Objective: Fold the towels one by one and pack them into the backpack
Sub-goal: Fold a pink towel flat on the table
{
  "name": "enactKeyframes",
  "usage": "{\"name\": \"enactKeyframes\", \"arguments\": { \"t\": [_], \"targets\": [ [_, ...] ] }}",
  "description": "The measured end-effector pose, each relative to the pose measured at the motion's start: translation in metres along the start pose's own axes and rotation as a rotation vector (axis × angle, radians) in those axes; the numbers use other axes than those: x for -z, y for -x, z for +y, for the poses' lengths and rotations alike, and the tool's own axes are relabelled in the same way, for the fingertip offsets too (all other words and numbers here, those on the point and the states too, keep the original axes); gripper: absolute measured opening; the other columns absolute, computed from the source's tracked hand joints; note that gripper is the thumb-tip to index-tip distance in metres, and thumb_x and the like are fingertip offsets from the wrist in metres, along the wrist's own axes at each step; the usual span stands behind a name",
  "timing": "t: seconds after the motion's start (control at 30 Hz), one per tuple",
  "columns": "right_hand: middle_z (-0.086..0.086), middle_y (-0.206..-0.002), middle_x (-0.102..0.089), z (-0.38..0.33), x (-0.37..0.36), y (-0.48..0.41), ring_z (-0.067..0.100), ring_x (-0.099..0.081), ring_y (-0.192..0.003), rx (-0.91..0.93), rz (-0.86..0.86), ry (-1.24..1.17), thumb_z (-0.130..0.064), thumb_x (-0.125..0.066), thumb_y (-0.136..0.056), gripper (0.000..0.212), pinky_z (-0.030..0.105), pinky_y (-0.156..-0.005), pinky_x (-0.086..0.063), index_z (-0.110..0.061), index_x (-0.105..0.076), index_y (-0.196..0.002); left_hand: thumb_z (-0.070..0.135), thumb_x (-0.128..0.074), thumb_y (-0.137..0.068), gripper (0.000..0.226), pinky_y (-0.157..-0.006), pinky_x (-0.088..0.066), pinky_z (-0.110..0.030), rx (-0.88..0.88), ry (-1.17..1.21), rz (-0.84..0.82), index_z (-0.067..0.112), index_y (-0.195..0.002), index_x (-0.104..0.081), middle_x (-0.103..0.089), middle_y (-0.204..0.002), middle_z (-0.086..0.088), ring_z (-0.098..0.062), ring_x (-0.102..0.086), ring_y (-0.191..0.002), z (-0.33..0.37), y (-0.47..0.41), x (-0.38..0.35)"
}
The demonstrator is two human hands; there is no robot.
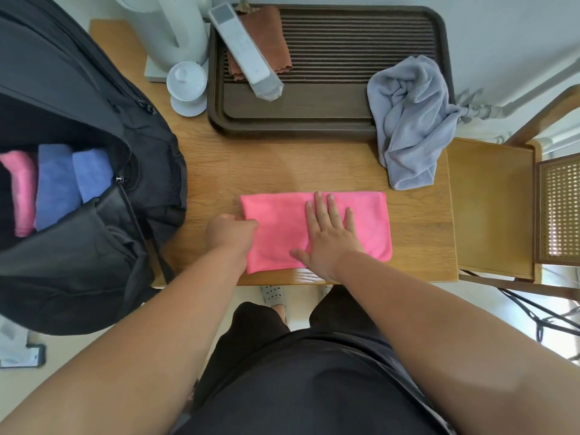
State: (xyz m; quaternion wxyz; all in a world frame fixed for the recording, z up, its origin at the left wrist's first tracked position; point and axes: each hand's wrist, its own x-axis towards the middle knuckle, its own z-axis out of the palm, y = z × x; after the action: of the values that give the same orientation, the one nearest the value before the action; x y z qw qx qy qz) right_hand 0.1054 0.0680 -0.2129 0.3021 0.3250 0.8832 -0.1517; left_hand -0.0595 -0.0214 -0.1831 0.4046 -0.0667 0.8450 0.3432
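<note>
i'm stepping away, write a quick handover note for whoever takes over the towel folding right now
Left hand: closed on the left edge of the pink towel.
Right hand: open, pressed flat on that towel.
Pink towel lies partly folded on the table, near the front edge.
Backpack stands open at left.
Done: three folded towels inside, one pink and two blue.
Left: finish folding the pink towel and pack it, then fold and pack the crumpled grey towel, draped over the tray corner.

The pink towel (317,229) is soft matt cloth (fine nap), the grey towel (411,120) looser and plush; the surface (266,171) is smooth varnished wood, the backpack (81,120) matt black fabric.
</note>
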Motion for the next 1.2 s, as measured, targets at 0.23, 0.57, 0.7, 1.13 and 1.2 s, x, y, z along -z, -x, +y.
{"name": "enactKeyframes", "arguments": {
  "t": [0.23, 0.57, 0.7, 1.13, 1.2],
  "targets": [
    [0.008, -0.165, -0.01, 0.041, 0.027, 0.024, 0.03, -0.013, -0.151, 0.082, 0.239, -0.352, -0.057, -0.051, -0.095, 0.079, 0.044, -0.122, -0.023, -0.018, -0.024, -0.157, 0.0, -0.066, -0.086, 0.026, -0.062, -0.047, -0.03, -0.013, 0.255, -0.136, 0.02, -0.102, -0.068, -0.072, -0.097, -0.007, -0.024, -0.068, -0.084, 0.024, 0.052, 0.001],
    [0.0, -0.142, -0.053, 0.148, 0.01, 0.055, 0.019, -0.054, -0.122, -0.03, 0.054, -0.843, -0.036, -0.056, -0.098, 0.047, 0.037, -0.102, -0.046, -0.023, -0.052, -0.144, 0.006, -0.071, -0.084, 0.041, -0.057, -0.054, -0.021, -0.536, -0.221, -0.12, 0.027, -0.119, -0.064, -0.066, -0.097, 0.008, -0.009, -0.066, -0.083, 0.048, 0.122, -0.107],
    [-0.005, -0.148, -0.051, 0.164, 0.004, 0.057, 0.016, -0.05, -0.132, 0.07, -0.066, -0.938, -0.021, -0.054, -0.099, 0.057, 0.033, -0.109, -0.041, -0.027, -0.038, -0.153, 0.007, -0.069, -0.085, 0.046, -0.055, -0.043, -0.008, -0.64, -0.427, -0.117, 0.024, -0.127, -0.063, -0.063, -0.098, 0.013, -0.005, -0.061, -0.083, 0.042, 0.12, -0.156],
    [-0.003, -0.152, -0.028, 0.17, 0.002, 0.05, 0.02, -0.046, -0.127, 0.167, -0.12, -0.812, -0.029, -0.057, -0.095, 0.067, 0.033, -0.106, -0.043, -0.037, -0.029, -0.156, 0.021, -0.06, -0.092, 0.037, -0.089, -0.049, -0.037, -0.698, -0.755, 0.091, 0.019, -0.128, -0.059, -0.062, -0.117, -0.005, -0.026, -0.059, -0.106, 0.019, 0.097, -0.153],
    [-0.002, -0.153, -0.024, 0.169, 0.003, 0.048, 0.023, -0.043, -0.131, 0.156, -0.118, -0.739, -0.035, -0.056, -0.096, 0.067, 0.037, -0.109, -0.041, -0.033, -0.027, -0.157, 0.028, -0.068, -0.086, 0.046, -0.098, -0.047, -0.041, -0.575, -0.7, 0.222, 0.019, -0.13, -0.056, -0.055, -0.126, -0.007, -0.027, -0.054, -0.115, 0.015, 0.086, -0.141]
  ]
}}
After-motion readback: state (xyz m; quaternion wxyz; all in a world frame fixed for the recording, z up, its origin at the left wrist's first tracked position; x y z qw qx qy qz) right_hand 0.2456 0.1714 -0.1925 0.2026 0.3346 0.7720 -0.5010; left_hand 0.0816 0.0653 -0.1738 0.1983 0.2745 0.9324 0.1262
